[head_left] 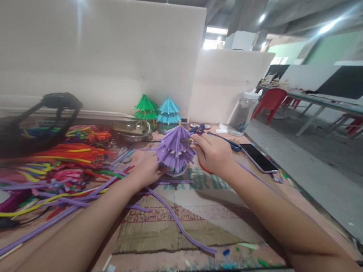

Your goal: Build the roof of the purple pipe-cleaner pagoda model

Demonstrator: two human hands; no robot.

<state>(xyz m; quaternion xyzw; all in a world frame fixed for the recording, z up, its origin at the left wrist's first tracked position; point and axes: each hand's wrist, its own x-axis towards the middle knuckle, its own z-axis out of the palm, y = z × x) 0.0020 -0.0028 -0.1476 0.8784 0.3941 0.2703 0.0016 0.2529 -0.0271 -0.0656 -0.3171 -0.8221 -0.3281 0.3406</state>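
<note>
A purple pleated paper tree (176,149) with stacked tiers stands at the middle of the table. My left hand (148,169) is closed around its lower left side, fingers partly hidden behind the tiers. At the tree's right side, my right hand (214,151) is closed on what appears to be scissors; an orange-red handle loop (206,168) shows below the palm, and a grey tip touches the upper tier. Behind stand a green tree (145,107) and a light blue tree (169,110). Purple strips (181,225) lie in front on the cardboard (146,239).
Bundles of coloured strips (80,154) and a black bag-like object (61,101) fill the left. A glass bowl (132,131) sits behind them. At right are a phone (259,157) and a clear bottle (244,114). A white panel (93,55) borders the back.
</note>
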